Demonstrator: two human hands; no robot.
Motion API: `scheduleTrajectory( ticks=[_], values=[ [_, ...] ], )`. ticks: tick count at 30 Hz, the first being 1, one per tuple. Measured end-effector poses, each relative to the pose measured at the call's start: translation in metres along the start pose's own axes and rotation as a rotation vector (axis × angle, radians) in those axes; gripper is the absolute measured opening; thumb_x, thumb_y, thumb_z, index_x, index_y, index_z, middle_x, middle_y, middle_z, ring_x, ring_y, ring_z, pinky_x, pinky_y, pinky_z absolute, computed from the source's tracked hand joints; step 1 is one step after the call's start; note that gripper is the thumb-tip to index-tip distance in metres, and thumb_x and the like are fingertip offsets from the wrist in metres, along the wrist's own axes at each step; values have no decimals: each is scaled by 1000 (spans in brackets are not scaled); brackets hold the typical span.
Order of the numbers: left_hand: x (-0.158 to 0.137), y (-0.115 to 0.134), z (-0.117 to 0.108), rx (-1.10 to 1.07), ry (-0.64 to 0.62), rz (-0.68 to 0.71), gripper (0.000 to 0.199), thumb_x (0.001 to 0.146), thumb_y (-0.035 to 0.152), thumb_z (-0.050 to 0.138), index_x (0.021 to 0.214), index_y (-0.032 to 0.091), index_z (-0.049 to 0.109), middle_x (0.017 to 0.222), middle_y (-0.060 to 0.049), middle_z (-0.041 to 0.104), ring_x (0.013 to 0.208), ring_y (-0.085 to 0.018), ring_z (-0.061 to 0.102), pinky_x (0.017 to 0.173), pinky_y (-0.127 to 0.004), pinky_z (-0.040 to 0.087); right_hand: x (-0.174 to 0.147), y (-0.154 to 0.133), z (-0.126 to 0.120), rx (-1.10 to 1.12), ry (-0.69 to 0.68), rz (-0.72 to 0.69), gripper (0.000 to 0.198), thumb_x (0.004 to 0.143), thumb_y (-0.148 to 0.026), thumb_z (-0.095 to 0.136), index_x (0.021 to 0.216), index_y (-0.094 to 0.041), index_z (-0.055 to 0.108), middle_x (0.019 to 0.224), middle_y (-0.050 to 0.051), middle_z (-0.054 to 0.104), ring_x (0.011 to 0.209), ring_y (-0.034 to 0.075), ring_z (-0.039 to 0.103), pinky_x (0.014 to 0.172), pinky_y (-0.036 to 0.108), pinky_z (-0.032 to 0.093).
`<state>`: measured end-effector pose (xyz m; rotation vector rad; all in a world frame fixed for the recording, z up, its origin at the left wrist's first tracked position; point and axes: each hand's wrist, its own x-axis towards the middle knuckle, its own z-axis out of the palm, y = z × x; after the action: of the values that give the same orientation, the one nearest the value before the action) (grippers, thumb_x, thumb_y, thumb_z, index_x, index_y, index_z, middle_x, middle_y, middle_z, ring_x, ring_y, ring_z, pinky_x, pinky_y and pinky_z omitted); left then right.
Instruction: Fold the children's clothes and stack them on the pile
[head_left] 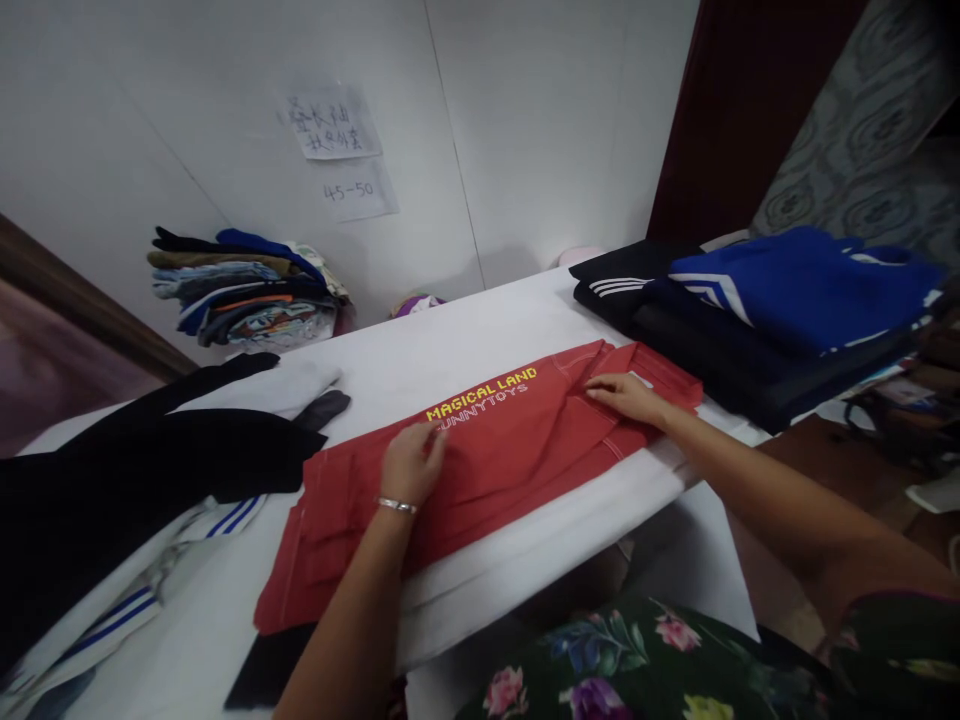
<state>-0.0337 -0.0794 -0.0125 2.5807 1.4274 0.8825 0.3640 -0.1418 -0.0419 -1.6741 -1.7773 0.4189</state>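
Red garment [487, 470]: folded lengthwise on white table [450, 345], between black clothes [187, 445] and blue top [810, 285]; yellow "MAGICAL LAND" print facing up.
Left hand [411, 465]: on garment, just below print's left end, covering a bit of the white lettering; thumb apart from fingers, can't tell if gripping cloth.
Right hand [628, 396]: on garment's right part, fingers loosely extended, tips touching fabric.
Blue top: on dark pile, right.
Stack [251, 290]: mixed folded clothes, by wall.
Signs [337, 125]: handwritten, on wall, lower reads "45-50".
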Motion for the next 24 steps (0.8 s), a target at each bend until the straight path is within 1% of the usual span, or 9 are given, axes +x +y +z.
scheduleTrajectory(
  ticks=[3,5,7,9,11,15,18,21,24],
  values=[
    [-11,44,10,-2,-157,197,35,89,44,49,105,17,64,99,-8,67,91,-21,59,81,-35,44,-12,-7,11,-99,-26,-159,32,86,-41,55,108,-22,68,111,8,67,113,28,56,96,44,44],
    [-17,65,18,35,-246,267,44,84,52,55,112,18,62,107,-9,65,97,-24,56,83,-38,42,-14,-7,16,-160,43,-164,34,86,-41,54,109,-20,68,112,11,66,117,31,52,98,48,41],
    [-21,76,23,86,-298,267,52,79,56,61,115,19,60,113,-10,61,101,-26,54,83,-40,41,-15,-5,19,-164,99,-139,33,87,-41,54,107,-20,69,109,12,66,114,30,53,95,48,43],
    [-21,79,26,118,-318,236,47,79,55,61,111,19,62,111,-10,61,98,-25,53,82,-39,40,-14,-3,20,-137,124,-142,29,87,-40,53,102,-21,70,103,10,67,106,28,57,92,46,45],
    [-19,76,26,116,-326,219,33,84,48,59,98,19,65,103,-8,61,93,-23,53,79,-37,40,-14,-2,20,-92,129,-162,26,88,-37,52,97,-21,70,95,9,67,99,26,59,88,43,47],
    [-15,69,27,-32,-297,123,23,89,34,54,75,19,62,81,-4,61,80,-18,53,71,-31,38,-15,-3,19,-28,147,-186,22,88,-31,50,90,-21,70,87,7,67,93,24,60,84,39,47],
    [-13,65,30,-208,-234,-12,24,88,34,53,70,19,60,74,-2,59,73,-16,52,65,-28,38,-18,-4,19,-63,189,-215,24,88,-32,50,96,-21,70,92,8,67,93,23,60,84,40,47],
    [-15,63,33,-242,-207,7,25,87,35,55,68,19,59,70,-1,57,70,-15,50,64,-28,36,-22,-9,19,-147,219,-259,28,89,-36,50,106,-22,68,106,9,66,103,25,57,92,43,44],
    [-16,63,34,-267,-198,25,26,88,36,52,68,19,58,70,-1,57,69,-15,50,64,-28,36,-21,-19,20,-226,93,-281,30,90,-38,49,108,-22,66,109,8,66,106,25,57,95,43,41]
  ],
)
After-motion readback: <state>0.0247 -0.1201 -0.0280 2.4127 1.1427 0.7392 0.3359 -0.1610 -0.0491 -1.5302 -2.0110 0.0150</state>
